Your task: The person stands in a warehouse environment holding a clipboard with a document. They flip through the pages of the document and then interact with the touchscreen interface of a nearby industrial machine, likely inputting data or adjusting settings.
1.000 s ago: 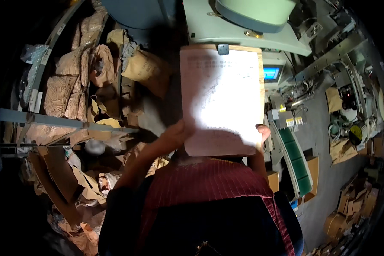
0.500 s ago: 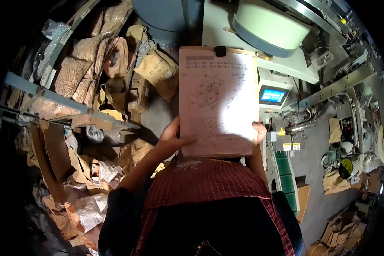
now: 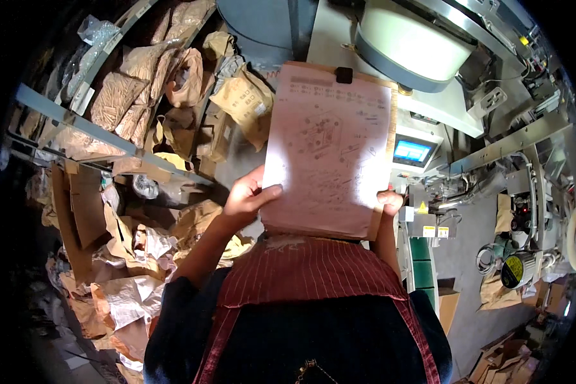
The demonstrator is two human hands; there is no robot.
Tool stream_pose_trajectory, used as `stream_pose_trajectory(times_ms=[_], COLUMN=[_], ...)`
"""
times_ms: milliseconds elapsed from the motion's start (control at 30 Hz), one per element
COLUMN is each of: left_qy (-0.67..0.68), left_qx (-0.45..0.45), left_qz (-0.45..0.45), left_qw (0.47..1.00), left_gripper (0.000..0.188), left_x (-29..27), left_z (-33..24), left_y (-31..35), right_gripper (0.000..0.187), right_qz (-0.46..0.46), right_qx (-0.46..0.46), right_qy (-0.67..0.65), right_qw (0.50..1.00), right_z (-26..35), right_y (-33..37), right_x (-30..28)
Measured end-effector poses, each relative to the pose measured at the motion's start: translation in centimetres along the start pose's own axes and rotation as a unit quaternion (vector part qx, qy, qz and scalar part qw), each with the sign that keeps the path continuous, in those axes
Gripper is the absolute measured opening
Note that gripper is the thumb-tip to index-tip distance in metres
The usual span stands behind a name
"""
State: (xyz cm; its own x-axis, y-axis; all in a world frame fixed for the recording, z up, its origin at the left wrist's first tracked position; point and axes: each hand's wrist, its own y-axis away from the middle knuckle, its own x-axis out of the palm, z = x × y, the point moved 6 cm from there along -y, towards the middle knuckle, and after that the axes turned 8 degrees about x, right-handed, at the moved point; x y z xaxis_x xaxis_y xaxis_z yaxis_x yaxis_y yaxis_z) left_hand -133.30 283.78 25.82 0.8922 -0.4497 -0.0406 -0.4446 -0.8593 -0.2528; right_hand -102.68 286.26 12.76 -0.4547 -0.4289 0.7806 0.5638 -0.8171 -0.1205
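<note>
A clipboard [image 3: 393,121] is held up in front of my body, slightly tilted. Its black clip [image 3: 344,75] pins a printed paper sheet [image 3: 320,173] that bears a line drawing, rows of small symbols and handwritten notes. My left hand [image 3: 248,197] grips the lower left edge, thumb on top of the sheet. On the lower right edge, my right hand [image 3: 390,202] pinches the board with its thumb on the paper; its other fingers are hidden behind. Bright light falls on both side edges of the sheet. Below it lies my striped red apron [image 3: 307,272].
Shelves at left hold clear bags of small brown rods [image 3: 114,99]. Torn paper bags and cardboard [image 3: 86,205] pile up below. To the right stand a machine with a round white bowl [image 3: 413,45], a blue-lit screen [image 3: 412,151], a green conveyor belt [image 3: 421,262] and a motor [image 3: 517,270].
The clipboard has tilted slightly clockwise, and the light on the sheet has shifted from its right half to both side edges. My left hand sits a little further left. Both hands keep their hold.
</note>
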Motion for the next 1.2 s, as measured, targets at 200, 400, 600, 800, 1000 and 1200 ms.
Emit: stream_pose_trajectory(times_ms=[200, 400, 600, 800, 1000, 1200], left_qy=[-0.137, -0.429, -0.160, -0.354, -0.376, -0.227], left_qx=[-0.073, -0.092, -0.108, -0.258, -0.343, -0.275], left_qz=[-0.068, -0.021, -0.061, -0.073, 0.031, -0.018], left_qw=[0.985, 0.898, 0.979, 0.896, 0.860, 0.934], left_gripper=[0.024, 0.037, 0.029, 0.044, 0.038, 0.015], left_x=[-0.7, -3.3, -5.9, -6.7, -3.8, -3.9], left_z=[-0.1, -2.8, -6.8, -5.9, -4.3, -2.7], left_y=[1.9, 3.9, 5.1, 8.0, 9.9, 10.4], right_gripper=[0.078, 0.081, 0.078, 0.075, 0.076, 0.078], right_qz=[0.110, -0.047, -0.165, -0.198, -0.214, -0.205], right_qx=[-0.085, 0.006, 0.023, 0.070, 0.038, 0.026], right_qy=[-0.008, -0.098, -0.080, 0.017, -0.008, 0.000], right_qw=[0.990, 0.994, 0.983, 0.978, 0.976, 0.978], right_z=[0.1, -2.5, -4.3, -6.0, -6.5, -6.6], right_y=[-0.8, -1.5, -2.3, -2.3, -3.0, -2.6], right_x=[1.3, 4.0, 4.1, 1.4, 4.6, 5.6])
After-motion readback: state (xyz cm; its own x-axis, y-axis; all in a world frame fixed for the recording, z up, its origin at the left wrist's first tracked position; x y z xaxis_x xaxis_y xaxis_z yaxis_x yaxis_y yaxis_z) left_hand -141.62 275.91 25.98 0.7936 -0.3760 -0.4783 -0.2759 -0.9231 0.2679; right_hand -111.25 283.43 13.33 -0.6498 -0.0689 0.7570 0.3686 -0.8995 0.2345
